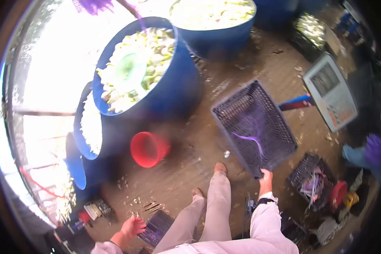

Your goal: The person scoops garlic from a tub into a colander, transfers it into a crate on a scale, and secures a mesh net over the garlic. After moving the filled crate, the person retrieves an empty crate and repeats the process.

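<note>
My right hand [265,177] grips the near corner of a dark plastic crate [288,134]. The crate has perforated sides and hangs tilted in front of me, with a few purple strands [247,137] in it. Down at the lower left, my left hand [133,226] holds nothing, its fingers apart. Close beside that hand, near my legs, lies another dark crate [156,226] on the floor.
Blue barrels [182,89] full of pale green-white vegetables stand ahead, one with a green bowl [133,67] on top. A red bucket [144,149] is on the floor. At right are a scale display [330,91], a crate of scraps [311,182] and a person's purple sleeve [374,150].
</note>
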Demonstrator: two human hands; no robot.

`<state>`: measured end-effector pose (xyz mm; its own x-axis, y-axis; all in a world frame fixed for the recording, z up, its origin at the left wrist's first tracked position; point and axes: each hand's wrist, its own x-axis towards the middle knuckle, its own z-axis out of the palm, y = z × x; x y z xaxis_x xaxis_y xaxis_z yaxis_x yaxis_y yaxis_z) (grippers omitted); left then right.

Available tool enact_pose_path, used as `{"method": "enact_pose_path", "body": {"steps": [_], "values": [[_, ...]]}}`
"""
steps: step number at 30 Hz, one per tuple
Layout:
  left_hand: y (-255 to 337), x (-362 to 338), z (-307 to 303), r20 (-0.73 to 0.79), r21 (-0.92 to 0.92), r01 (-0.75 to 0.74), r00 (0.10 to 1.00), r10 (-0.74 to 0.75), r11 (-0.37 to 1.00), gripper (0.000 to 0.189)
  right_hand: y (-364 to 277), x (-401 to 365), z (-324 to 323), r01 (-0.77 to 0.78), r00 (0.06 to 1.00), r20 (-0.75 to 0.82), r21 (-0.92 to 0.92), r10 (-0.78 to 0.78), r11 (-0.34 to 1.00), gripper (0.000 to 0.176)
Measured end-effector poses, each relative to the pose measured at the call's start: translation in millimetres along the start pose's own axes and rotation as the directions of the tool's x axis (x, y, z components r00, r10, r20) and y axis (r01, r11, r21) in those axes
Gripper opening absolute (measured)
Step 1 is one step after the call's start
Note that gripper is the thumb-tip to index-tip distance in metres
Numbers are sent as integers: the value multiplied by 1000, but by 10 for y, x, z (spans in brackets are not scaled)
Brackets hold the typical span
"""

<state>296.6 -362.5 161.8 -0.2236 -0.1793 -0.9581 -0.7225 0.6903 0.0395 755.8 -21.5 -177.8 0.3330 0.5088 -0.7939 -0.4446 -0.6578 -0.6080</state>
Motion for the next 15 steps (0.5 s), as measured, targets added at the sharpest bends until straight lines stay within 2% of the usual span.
{"method": "enact_pose_path", "body": {"steps": [1, 3, 5, 6, 7, 8, 9, 10, 11, 12, 14, 15], "values": [[90, -36, 63, -29, -34, -4, 1000, 3, 999, 44, 61, 150, -166, -3, 1000, 11, -73, 3, 997, 23], [336, -61, 184, -3, 95, 4, 1000, -4, 995, 46, 92, 403, -343, -80, 997, -17, -136, 78, 988, 36], [560, -107, 281, -17, 83, -10, 1000, 11, 997, 46, -123, 223, -71, -58, 965, -261, -137, 20, 989, 37], [664, -125, 305, -15, 108, -17, 1000, 18, 994, 46, -293, 88, 150, -51, 972, -236, -153, 14, 987, 37], [758, -142, 303, -13, 80, -22, 1000, 23, 997, 46, -467, -58, 409, -9, 911, -329, -619, -249, 785, 40], [831, -155, 289, 1, 79, -39, 999, 39, 996, 46, -582, -178, 681, -60, 806, -271, -922, -526, 383, 44], [885, -161, 254, 16, 75, -54, 998, 53, 996, 46, -645, -274, 1028, 149, 754, -65, -952, -654, 267, 51], [932, -159, 191, 18, 54, -66, 998, 65, 996, 45, -706, -494, 1528, 423, 680, 118, -869, -724, 256, 56], [987, -135, 91, 25, 26, -80, 996, 80, 996, 45, -840, -906, 2165, 646, 631, 285, -709, -722, 284, 54], [1032, -102, -39, 35, -3, -81, 996, 81, 997, 45, -954, -1448, 2846, 768, 625, 398, -466, -671, 439, 51], [1122, -39, -332, 35, -42, -84, 996, 86, 996, 44, -836, -2216, 3923, 912, 389, 625, -158, -677, 378, 44], [1172, -4, -491, 52, -60, -88, 995, 91, 994, 44, -772, -2685, 4422, 893, 332, 722, -34, -607, 449, 44]]}}
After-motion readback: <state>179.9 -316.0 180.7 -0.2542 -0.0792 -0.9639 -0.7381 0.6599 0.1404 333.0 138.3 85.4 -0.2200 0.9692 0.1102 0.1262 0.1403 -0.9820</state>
